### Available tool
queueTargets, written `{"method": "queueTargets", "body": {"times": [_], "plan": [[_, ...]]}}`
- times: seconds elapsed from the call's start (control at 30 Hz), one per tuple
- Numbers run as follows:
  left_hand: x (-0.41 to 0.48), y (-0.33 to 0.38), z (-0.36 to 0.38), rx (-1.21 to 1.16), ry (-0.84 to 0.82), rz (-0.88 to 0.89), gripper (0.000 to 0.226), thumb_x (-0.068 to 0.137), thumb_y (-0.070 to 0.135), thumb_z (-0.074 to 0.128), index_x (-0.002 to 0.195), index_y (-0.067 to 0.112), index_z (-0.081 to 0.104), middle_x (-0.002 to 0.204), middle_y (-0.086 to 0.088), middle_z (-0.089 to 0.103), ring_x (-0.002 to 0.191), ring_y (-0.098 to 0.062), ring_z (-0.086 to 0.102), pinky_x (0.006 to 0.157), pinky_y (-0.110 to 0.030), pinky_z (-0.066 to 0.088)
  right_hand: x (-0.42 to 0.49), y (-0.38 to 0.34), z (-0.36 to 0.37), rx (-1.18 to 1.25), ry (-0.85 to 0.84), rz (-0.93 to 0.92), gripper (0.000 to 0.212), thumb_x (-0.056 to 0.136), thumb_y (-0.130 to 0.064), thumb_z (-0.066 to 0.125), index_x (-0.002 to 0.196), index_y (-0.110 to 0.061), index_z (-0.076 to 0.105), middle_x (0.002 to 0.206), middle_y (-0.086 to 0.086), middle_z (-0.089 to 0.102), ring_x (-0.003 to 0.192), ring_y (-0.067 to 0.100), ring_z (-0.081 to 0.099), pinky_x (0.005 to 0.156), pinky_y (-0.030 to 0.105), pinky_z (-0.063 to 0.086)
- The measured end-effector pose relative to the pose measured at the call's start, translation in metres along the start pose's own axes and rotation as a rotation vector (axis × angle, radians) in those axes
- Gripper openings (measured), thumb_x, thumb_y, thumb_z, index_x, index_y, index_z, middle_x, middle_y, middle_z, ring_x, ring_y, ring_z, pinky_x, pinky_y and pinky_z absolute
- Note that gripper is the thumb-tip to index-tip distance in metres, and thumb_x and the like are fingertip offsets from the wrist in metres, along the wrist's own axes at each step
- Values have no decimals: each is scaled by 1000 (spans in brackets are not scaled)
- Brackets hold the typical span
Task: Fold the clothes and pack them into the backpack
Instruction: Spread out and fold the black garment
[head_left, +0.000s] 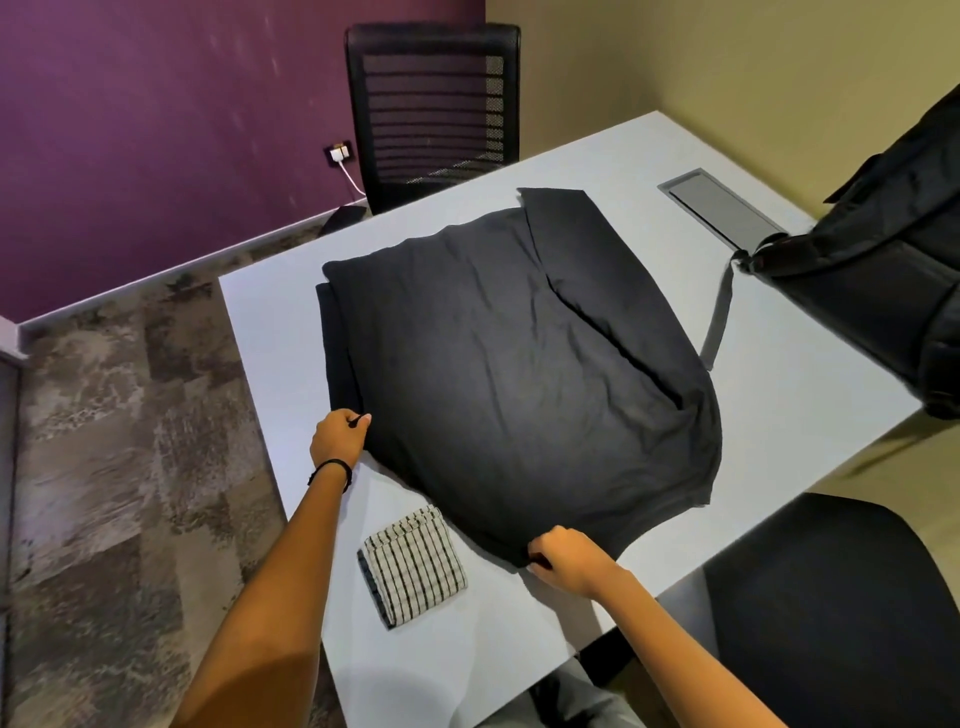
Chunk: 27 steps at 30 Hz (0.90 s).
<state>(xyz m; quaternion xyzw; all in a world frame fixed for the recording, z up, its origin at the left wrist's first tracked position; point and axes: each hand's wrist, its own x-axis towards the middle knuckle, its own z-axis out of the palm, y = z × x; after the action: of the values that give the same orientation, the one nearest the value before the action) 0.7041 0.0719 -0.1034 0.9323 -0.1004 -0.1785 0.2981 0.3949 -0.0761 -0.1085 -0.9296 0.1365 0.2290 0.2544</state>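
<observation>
Right hand (566, 558), lower centre, pinches the black garment (519, 364) at its near edge, fingers curled. Left hand (337, 436), centre-left, pinches another corner.

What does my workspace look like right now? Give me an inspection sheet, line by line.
Surface: pale table with a closed grey hatch set in it.
Job's things: black garment spread flat, right side folded in; folded striped cloth by its near edge; black backpack at the table's right end, its strap on the tabletop.
Clutter: nothing seen.
Hands: left hand pinches the garment's left corner; right hand grips its near edge.
Cables: white cable hangs from a wall socket.
Surroundings: mesh office chair beyond the table, another chair near right; purple wall; patterned carpet.
</observation>
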Motion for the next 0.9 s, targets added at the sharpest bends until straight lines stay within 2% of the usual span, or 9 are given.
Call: {"method": "queueTargets", "body": {"times": [0.13,0.2,0.27,0.4,0.5,0.63,0.77,0.9], "plan": [[1,17,-1,-25,32,25,27,93,28,56,86,3,63,87,-17,65,85,-34,60,75,-37,48,-3,8,3,106,6,27,27,91,-23,48,85,-2,63,84,12,66,73,26,57,62,29,39],[2,31,-1,-45,50,63,27,93,27,57,91,2,65,92,-17,66,88,-33,60,77,-37,48,-3,13,4,194,18,41,29,89,-20,50,69,1,53,68,15,56,55,21,44,56,27,35],[3,51,1,-35,68,126,27,92,28,57,94,2,66,96,-16,67,91,-33,60,78,-38,48,-5,21,4,319,42,47,32,86,-17,51,61,1,45,63,20,47,50,17,32,52,25,30],[5,91,12,-23,93,262,27,92,27,58,98,2,67,104,-14,65,95,-30,60,78,-34,46,-8,39,4,527,88,88,31,84,-16,55,60,4,49,64,22,50,53,14,38,54,22,33],[4,121,26,0,91,337,25,92,27,57,99,4,66,106,-12,62,94,-29,59,76,-33,45,-11,54,-2,612,131,121,33,83,-12,57,56,3,45,61,23,47,54,15,39,55,24,34],[9,153,47,18,60,398,25,93,27,56,104,7,64,110,-11,60,97,-28,58,77,-32,43,-17,76,-13,697,169,169,38,85,-8,58,51,-5,42,56,8,44,53,13,45,55,19,39],[20,171,72,69,-44,444,27,95,24,53,115,7,61,117,-12,56,100,-29,57,83,-35,45,-19,95,-18,753,198,209,43,85,-5,58,48,-10,36,50,-2,36,49,8,46,58,21,47],[28,175,99,92,-212,457,33,94,19,53,124,5,57,125,-14,52,104,-30,56,93,-36,44,-18,109,-16,758,176,255,36,87,-6,57,54,4,47,56,9,45,54,9,57,59,19,49]]}}
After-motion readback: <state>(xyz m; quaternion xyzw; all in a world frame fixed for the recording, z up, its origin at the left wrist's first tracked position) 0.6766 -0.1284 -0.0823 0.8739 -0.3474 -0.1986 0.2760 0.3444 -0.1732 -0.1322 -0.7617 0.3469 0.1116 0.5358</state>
